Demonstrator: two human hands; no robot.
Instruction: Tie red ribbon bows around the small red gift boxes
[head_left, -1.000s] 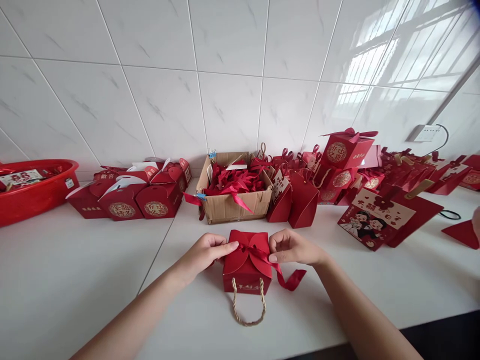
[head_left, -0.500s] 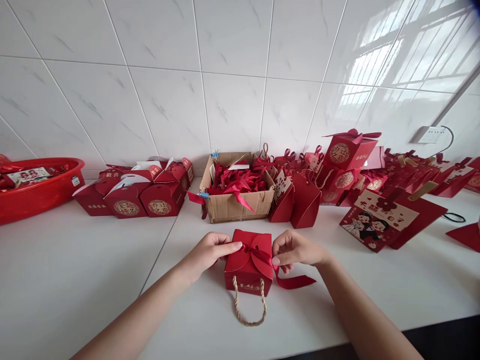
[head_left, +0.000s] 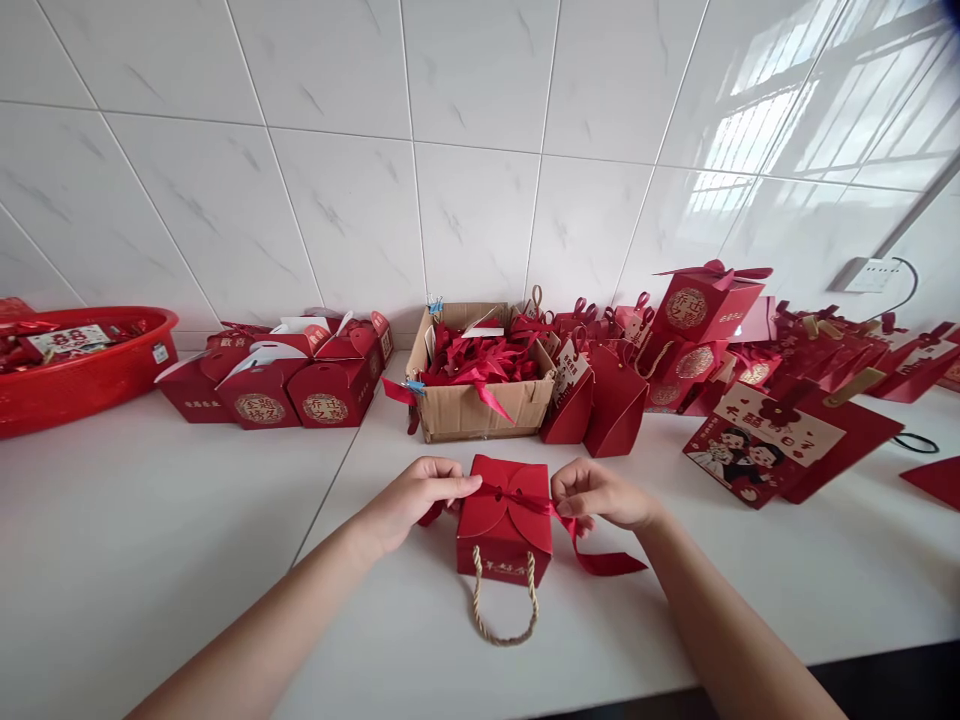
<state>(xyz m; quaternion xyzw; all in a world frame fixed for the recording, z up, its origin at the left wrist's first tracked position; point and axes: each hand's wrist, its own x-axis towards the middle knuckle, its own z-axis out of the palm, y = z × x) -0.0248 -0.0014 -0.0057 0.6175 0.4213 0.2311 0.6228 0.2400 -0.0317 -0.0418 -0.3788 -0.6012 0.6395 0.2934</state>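
A small red gift box (head_left: pixel 501 565) stands on the white table, its curved top flaps folded shut. A twisted cord handle (head_left: pixel 506 637) hangs off its near side onto the tabletop. Across the lid runs a red ribbon (head_left: pixel 611 563), crossed at the middle, with a long tail lying to the right. Thumb and fingers of my left hand (head_left: pixel 427 497) pinch one ribbon end at the lid's left edge. On the right, my right hand (head_left: pixel 598 496) pinches the other end just beyond the box, its remaining fingers curled.
Behind the gift box is a cardboard box (head_left: pixel 487 412) full of red ribbons. Several folded red boxes (head_left: pixel 326 400) stand to its left, near a red plastic basin (head_left: pixel 97 390). More red boxes and a printed gift bag (head_left: pixel 739 450) fill the right, against the tiled wall.
Both hands have drawn the ribbon ends outward, and the crossing over the lid looks flatter and tighter. The view has shifted slightly.
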